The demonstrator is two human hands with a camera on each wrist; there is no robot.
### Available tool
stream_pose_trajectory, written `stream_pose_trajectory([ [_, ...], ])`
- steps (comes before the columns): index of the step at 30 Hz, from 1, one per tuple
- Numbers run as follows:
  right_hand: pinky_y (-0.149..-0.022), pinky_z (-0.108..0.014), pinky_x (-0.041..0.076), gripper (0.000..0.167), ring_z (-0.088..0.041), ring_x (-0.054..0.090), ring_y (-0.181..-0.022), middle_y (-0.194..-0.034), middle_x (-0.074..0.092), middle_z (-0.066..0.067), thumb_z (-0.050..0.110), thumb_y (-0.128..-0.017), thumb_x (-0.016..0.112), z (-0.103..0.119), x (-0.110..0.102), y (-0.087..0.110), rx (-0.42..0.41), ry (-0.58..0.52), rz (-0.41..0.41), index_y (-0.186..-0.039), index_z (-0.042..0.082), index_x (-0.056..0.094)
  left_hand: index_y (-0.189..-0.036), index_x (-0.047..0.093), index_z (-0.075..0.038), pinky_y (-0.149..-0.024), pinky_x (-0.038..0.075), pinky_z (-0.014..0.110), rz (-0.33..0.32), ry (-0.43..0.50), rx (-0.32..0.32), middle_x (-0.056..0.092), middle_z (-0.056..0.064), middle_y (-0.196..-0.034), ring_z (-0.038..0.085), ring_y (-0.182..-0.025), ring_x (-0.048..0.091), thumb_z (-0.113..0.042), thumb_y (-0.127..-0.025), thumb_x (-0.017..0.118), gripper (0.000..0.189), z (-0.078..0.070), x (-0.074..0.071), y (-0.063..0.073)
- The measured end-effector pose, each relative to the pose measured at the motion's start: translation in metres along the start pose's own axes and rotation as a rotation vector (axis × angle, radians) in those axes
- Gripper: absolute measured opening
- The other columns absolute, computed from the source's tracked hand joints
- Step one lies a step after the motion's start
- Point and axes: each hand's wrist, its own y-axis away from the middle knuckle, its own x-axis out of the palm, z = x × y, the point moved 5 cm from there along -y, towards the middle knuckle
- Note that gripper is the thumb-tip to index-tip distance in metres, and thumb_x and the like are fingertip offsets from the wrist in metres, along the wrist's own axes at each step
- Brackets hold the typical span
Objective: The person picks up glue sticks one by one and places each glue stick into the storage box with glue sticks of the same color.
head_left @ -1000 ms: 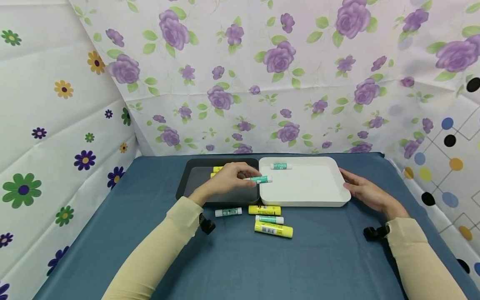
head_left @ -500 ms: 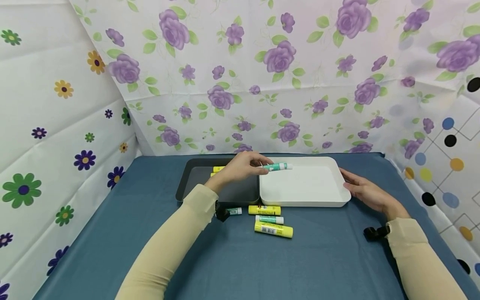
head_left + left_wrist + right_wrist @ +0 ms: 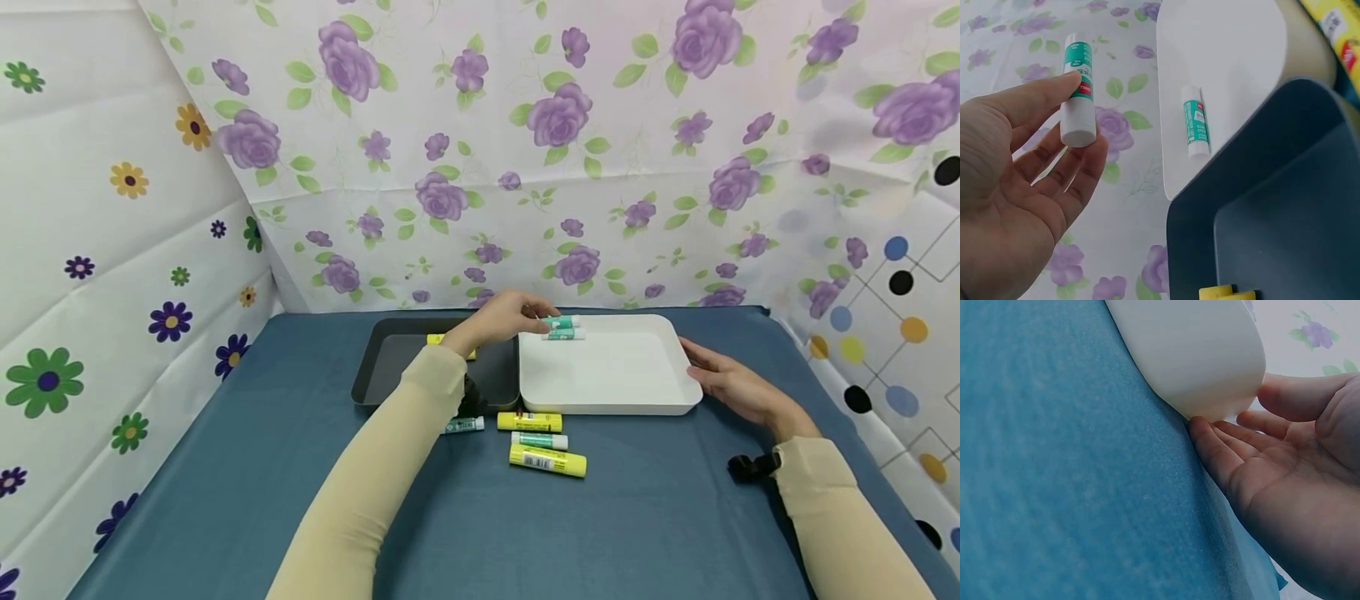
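Note:
Between thumb and fingers my left hand (image 3: 504, 319) pinches a small white-and-green glue stick (image 3: 1078, 119), over the back left of the white tray (image 3: 617, 375). Another small green glue stick (image 3: 1195, 128) lies in that tray, just in front of the held one in the head view. My right hand (image 3: 738, 390) holds the tray's right side, with the thumb (image 3: 1288, 397) at the rim and the fingertips (image 3: 1200, 428) low against the wall. To the left, against the white tray, stands a black tray (image 3: 384, 367) with yellow glue sticks (image 3: 435, 339) in it, partly hidden by my left arm.
On the blue cloth (image 3: 637, 508) in front of the trays lie a yellow glue stick (image 3: 529, 422), a green one (image 3: 551, 441) and a larger yellow one (image 3: 547, 461). Another green glue stick (image 3: 467, 425) is partly covered by the left sleeve. A flowered curtain (image 3: 480, 167) hangs behind.
My left hand has carried the green glue stick from over the black tray rightward and back, over the white tray, beyond the one lying there. The right hand has stayed at the tray.

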Motion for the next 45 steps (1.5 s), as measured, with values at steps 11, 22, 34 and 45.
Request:
stream_pose_trajectory([
  [11, -0.095, -0.007, 0.036, 0.075, -0.044, -0.008, -0.157, -0.173, -0.011, -0.014, 0.025, -0.114, 0.045, 0.002, 0.001, 0.001, 0.011, 0.001, -0.004, -0.167, 0.01, -0.007, -0.131, 0.073, -0.012, -0.099, 0.052, 0.036, 0.032, -0.042, -0.031, 0.068, 0.009, -0.127, 0.023, -0.119, 0.062, -0.017, -0.102, 0.07, 0.03, -0.002, 0.0, -0.026],
  [22, -0.095, -0.007, 0.037, 0.075, -0.044, -0.009, -0.157, -0.173, -0.011, -0.015, 0.025, -0.114, 0.044, -0.001, 0.0, 0.002, 0.006, 0.002, -0.004, -0.167, 0.01, -0.006, -0.127, 0.076, -0.014, -0.093, 0.052, 0.033, 0.026, -0.03, -0.039, 0.069, 0.004, -0.119, 0.019, -0.111, 0.062, -0.018, -0.097, 0.077, 0.03, -0.001, 0.006, -0.044],
  [34, -0.095, -0.008, 0.036, 0.074, -0.044, -0.008, -0.157, -0.174, -0.01, -0.015, 0.025, -0.114, 0.044, 0.002, 0.001, 0.001, 0.001, 0.008, -0.006, -0.167, 0.01, -0.006, -0.125, 0.077, -0.011, -0.083, 0.05, 0.026, -0.019, 0.004, -0.053, 0.07, 0.005, -0.109, 0.016, -0.097, 0.06, -0.012, -0.095, 0.078, 0.03, 0.013, 0.019, -0.064],
  [45, -0.115, -0.031, 0.032, 0.075, -0.043, -0.005, -0.157, -0.174, -0.009, -0.014, 0.029, -0.114, 0.044, 0.003, 0.001, 0.001, 0.031, 0.049, -0.02, -0.168, 0.01, -0.005, -0.12, 0.079, -0.011, -0.083, 0.05, 0.026, -0.084, -0.001, -0.109, 0.071, 0.002, -0.108, 0.014, -0.096, 0.059, -0.008, -0.094, 0.078, 0.026, 0.028, 0.037, -0.072],
])
